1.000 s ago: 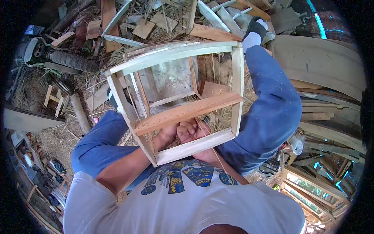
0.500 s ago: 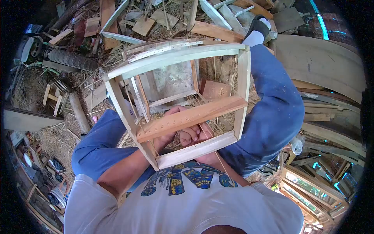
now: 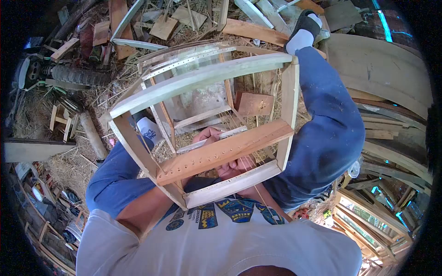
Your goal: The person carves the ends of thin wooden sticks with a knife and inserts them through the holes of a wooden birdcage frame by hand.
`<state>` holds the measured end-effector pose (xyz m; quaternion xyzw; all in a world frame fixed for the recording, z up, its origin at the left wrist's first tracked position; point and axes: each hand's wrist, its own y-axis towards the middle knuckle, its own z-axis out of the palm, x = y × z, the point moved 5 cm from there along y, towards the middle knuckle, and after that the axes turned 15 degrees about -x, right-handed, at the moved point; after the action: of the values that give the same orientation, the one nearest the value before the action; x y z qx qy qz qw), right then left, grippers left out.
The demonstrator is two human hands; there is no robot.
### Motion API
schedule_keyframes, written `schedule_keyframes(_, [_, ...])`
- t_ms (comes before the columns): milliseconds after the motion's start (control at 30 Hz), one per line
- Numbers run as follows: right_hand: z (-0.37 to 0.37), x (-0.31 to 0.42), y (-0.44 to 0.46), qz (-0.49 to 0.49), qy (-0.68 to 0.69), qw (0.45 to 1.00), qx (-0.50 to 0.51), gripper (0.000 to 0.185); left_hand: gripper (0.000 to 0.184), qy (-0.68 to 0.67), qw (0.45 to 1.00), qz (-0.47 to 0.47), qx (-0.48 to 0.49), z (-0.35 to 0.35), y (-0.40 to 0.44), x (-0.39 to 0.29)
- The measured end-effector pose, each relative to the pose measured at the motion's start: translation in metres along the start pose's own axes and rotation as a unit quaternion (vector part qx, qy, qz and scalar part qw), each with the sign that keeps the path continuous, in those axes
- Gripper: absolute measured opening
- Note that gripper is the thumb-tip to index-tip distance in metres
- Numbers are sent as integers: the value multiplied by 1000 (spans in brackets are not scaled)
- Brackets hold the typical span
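Note:
A wooden chair-like frame [image 3: 198, 87] stands tilted between my legs, its pale rails drilled with small holes. A brown slat [image 3: 225, 149] with a row of holes crosses it and hides parts of both hands. Behind that slat, my left hand [image 3: 208, 134] has its fingers curled at a pale inner rail [image 3: 232, 133] of the frame. Below the slat, my right hand [image 3: 235, 167] is closed around a thin cane strip [image 3: 261, 195], which trails down over the front rail towards my shirt. The fingertips of my right hand are partly covered.
Straw and wood offcuts [image 3: 163, 27] litter the ground ahead. A tyre [image 3: 80, 76] and a log [image 3: 92, 135] lie at the left. Curved boards [image 3: 377, 73] and stacked planks are close on the right, beside my knee.
The frame has tilted and shifted slightly left, showing more of its inner rails. My left hand now appears by the pale inner rail; my right hand has moved slightly right behind the slat.

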<state>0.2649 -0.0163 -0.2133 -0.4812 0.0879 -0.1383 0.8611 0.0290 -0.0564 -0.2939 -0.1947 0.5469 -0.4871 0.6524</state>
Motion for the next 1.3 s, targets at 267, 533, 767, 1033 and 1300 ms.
schedule_keyframes(267, [50, 63, 53, -53, -41, 998, 6, 32, 11, -2, 1000, -14, -9, -1, -1, -1])
schedule_keyframes(533, [52, 69, 56, -59, -59, 997, 5, 31, 11, -72, 996, -27, 45, -3, -3, 7])
schedule_keyframes(767, [-52, -33, -27, 55, -80, 995, -26, 31, 42, -70, 991, 13, 117, -6, 0, 12])
schedule_keyframes(1033, [-121, -117, -97, 182, -52, 981, -35, 31, 21, -155, 975, -44, 151, 19, -20, -18])
schedule_keyframes(1300, [-129, -111, -112, 82, -87, 993, -22, 17, 27, 17, 998, 58, -35, -9, 3, 8])
